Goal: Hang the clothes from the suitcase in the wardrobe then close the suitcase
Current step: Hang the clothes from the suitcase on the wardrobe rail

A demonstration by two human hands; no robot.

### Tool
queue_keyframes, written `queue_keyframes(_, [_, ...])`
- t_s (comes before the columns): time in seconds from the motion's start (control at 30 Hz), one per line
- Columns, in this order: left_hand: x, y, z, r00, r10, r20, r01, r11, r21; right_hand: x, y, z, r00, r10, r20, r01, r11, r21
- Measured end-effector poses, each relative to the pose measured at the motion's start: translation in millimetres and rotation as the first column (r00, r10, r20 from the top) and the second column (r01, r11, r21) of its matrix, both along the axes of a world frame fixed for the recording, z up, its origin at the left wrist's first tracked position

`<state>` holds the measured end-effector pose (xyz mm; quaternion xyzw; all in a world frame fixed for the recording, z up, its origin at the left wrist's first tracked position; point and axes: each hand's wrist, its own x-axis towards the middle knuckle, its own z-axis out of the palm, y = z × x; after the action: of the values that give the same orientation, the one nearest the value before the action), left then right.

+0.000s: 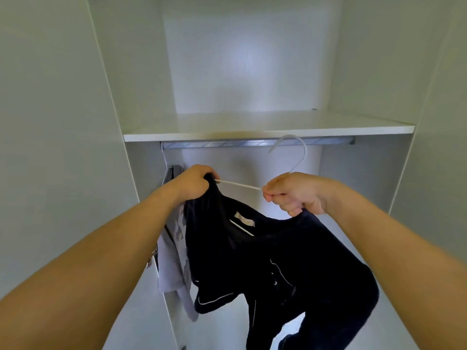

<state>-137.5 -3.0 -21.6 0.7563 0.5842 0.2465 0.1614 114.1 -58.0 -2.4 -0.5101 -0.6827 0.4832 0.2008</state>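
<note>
Black garment (265,253) droops on a white hanger (299,152) just below the rail (227,143), hook nearest it. Left hand (194,180) grips one shoulder, right hand (293,193) clasps hanger and collar.

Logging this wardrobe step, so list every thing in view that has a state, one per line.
dark shirt: draped on the hanger, not yet hung
white hanger: held up, hook near the rail, not clearly on it
left hand: grips shirt collar and hanger
right hand: grips hanger and shirt
rail: carries a light garment at far left
</note>
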Motion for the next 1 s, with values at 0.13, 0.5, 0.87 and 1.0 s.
queue_keyframes(0.13, [15.1,6.1,7.8,0.997,-0.069,-0.036,0.067,0.997,-0.041,-6.9,8.9,4.2,0.997,-0.077,0.006,0.077,0.997,0.002])
queue_keyframes(0.5, [30.7,41.0,-40.6,0.987,0.156,-0.035,-0.148,0.975,0.165,-4.0,29.8,-27.2,0.945,-0.26,-0.196,0.27,0.962,0.027])
queue_keyframes(0.87, [47.5,48.0,-21.8,0.995,-0.043,0.09,0.042,0.999,0.018,1.2,50.0,-17.6,0.936,-0.242,-0.256,0.241,0.97,-0.034])
queue_keyframes(1.0, [36.0,52.6,-35.4,0.984,0.165,-0.063,-0.152,0.973,0.172,6.2,66.1,-18.8,0.898,-0.298,-0.323,0.293,0.954,-0.065])
